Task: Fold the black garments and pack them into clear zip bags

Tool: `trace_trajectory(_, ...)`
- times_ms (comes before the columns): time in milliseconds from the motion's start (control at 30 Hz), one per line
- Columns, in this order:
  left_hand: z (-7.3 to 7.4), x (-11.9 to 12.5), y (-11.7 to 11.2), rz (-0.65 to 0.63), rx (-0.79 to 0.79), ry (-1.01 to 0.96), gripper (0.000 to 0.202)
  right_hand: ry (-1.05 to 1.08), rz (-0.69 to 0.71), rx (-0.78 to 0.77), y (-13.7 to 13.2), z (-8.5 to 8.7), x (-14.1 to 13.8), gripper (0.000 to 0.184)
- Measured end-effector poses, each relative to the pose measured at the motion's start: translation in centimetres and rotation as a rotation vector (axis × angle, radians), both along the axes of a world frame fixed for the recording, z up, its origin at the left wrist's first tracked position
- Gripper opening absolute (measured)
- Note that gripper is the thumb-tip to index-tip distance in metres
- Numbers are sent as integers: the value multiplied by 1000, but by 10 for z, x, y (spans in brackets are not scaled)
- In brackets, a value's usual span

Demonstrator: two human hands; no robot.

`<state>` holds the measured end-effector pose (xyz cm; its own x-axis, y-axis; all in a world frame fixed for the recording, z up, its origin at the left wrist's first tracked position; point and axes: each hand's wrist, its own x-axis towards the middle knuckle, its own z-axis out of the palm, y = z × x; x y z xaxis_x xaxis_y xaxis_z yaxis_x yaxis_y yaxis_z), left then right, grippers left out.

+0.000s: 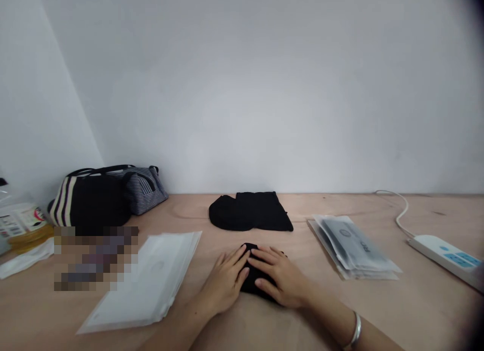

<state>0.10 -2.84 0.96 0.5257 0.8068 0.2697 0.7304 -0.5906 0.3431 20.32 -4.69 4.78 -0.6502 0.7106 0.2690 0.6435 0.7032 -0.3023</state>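
A small folded piece of black fabric (260, 286) lies on the table close to me, partly covered by both hands. My left hand (227, 278) rests on its left side, fingers stretched out and flat. From the right, my right hand (278, 275) presses on it the same way, fingers spread and open. Beyond my fingertips, more black fabric (249, 211) lies flat near the wall, with a rounded left end; its exact kind I cannot tell.
Several clear zip bags (145, 280) are stacked at left. At right lie filled zip bags (351, 245) with dark contents, then a white power strip (449, 255) with its cable. Back left are a black bag (91, 202), a striped bag (145, 189) and a bottle (26, 230).
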Motion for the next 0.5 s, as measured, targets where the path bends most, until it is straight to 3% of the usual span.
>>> trace_trajectory(100, 3, 1, 0, 40, 47, 11, 40, -83, -22, -89, -2, -3, -3, 51)
trace_trajectory(200, 27, -9, -1, 148, 149, 45, 35, -112, -173, -85, -4, -5, -3, 50)
trace_trajectory(367, 69, -63, 4, 605, 112, 325, 31, -137, -485, 56, -7, 4, 3, 54)
trace_trajectory(433, 75, -85, 5, 717, 23, 395, 33, -126, -440, 118, -7, 9, 9, 53)
trace_trajectory(500, 77, -100, 6, 729, -69, 430, 27, -120, -289, 111, -6, 13, 16, 55)
